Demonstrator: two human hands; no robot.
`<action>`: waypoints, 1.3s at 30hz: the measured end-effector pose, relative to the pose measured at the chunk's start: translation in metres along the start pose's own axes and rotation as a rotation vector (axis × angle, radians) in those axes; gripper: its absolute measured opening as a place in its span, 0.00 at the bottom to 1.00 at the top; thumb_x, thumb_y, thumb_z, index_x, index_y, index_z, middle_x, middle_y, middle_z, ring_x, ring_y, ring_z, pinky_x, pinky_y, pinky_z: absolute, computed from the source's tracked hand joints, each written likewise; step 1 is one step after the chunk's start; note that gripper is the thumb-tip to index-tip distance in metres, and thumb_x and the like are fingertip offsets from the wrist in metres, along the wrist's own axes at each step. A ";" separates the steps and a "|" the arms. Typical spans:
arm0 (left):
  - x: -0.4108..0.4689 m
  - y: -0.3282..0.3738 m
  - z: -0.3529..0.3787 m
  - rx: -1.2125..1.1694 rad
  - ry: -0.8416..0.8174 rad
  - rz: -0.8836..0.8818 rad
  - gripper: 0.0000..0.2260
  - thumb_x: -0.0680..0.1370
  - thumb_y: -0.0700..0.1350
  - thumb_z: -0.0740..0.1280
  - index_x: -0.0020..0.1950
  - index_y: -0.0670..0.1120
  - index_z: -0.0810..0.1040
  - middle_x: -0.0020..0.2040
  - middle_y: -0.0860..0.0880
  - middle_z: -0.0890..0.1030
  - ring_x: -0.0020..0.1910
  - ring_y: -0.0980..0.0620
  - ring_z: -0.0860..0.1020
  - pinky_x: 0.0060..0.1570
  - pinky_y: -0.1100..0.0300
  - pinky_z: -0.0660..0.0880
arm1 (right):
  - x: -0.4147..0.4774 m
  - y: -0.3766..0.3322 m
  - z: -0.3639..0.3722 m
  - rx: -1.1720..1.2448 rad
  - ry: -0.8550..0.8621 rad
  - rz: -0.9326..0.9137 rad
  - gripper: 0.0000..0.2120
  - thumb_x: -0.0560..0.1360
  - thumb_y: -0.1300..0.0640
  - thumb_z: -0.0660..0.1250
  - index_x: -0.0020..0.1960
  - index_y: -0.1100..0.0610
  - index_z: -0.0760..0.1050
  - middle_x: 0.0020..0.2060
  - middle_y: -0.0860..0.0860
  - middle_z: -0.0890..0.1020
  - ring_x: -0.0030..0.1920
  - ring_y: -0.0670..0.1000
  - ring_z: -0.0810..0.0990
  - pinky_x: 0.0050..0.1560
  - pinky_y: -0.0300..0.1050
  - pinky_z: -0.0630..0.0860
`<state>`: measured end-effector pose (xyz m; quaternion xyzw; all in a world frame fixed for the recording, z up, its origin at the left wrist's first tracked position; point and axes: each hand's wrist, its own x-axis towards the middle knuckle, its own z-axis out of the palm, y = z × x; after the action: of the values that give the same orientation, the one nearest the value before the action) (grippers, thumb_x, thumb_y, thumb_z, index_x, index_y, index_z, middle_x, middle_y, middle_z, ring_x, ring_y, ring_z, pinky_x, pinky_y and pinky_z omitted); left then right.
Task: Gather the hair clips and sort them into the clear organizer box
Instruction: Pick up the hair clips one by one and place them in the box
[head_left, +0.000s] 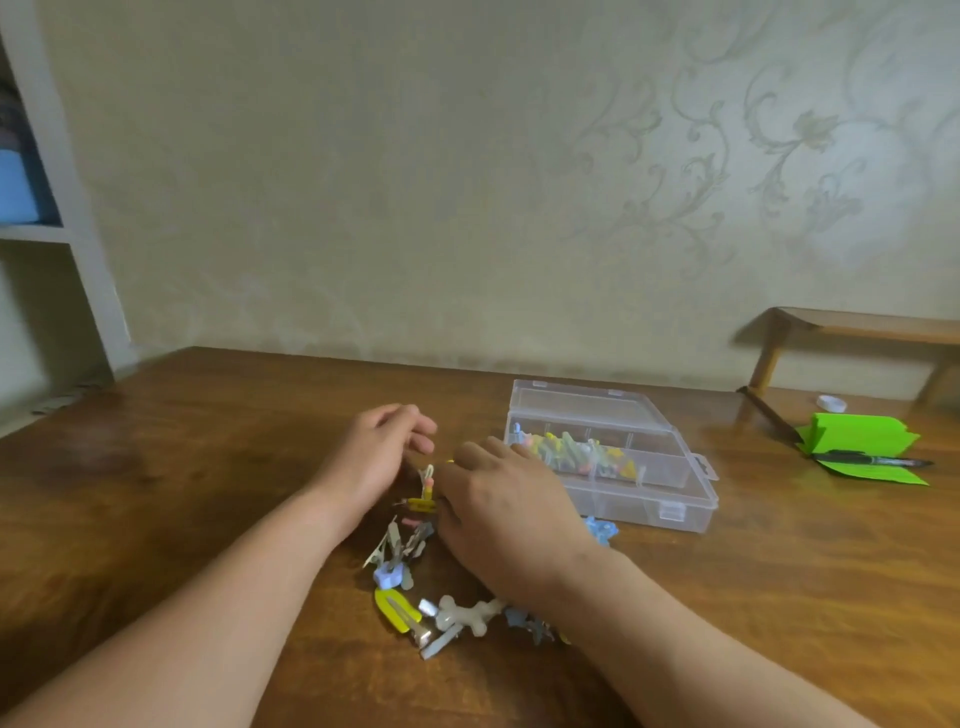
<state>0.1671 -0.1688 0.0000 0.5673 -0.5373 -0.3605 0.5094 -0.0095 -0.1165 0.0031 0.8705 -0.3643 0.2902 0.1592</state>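
Left hand, loosely curled, empty, and right hand, palm down, grip unclear, are being held over loose hair clips left of the box; some are being kept inside, many remaining.

The table is showing brown woodgrain, the wallpaper is carrying cream floral scrolls, a hair clip is gleaming yellow.
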 end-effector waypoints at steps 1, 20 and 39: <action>0.001 0.000 0.000 -0.042 0.016 -0.008 0.17 0.88 0.48 0.59 0.53 0.42 0.85 0.47 0.41 0.86 0.45 0.44 0.81 0.48 0.52 0.77 | 0.001 0.002 -0.002 0.021 0.010 0.011 0.01 0.73 0.57 0.72 0.43 0.53 0.80 0.36 0.50 0.79 0.36 0.53 0.75 0.36 0.48 0.72; -0.002 -0.002 0.004 0.101 0.014 0.070 0.14 0.87 0.44 0.61 0.52 0.43 0.85 0.48 0.42 0.86 0.41 0.50 0.77 0.43 0.57 0.72 | -0.026 0.153 -0.054 0.231 -0.148 0.952 0.06 0.72 0.55 0.70 0.41 0.46 0.85 0.37 0.44 0.86 0.39 0.52 0.83 0.45 0.51 0.83; -0.001 -0.001 0.002 0.112 -0.007 0.047 0.13 0.86 0.46 0.62 0.52 0.44 0.86 0.48 0.44 0.87 0.40 0.52 0.77 0.41 0.59 0.71 | -0.024 0.147 -0.044 -0.007 -0.179 0.877 0.17 0.78 0.44 0.66 0.46 0.56 0.85 0.37 0.54 0.87 0.42 0.58 0.82 0.55 0.53 0.70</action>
<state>0.1656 -0.1680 -0.0021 0.5809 -0.5717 -0.3198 0.4832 -0.1470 -0.1828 0.0326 0.6546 -0.7124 0.2528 -0.0080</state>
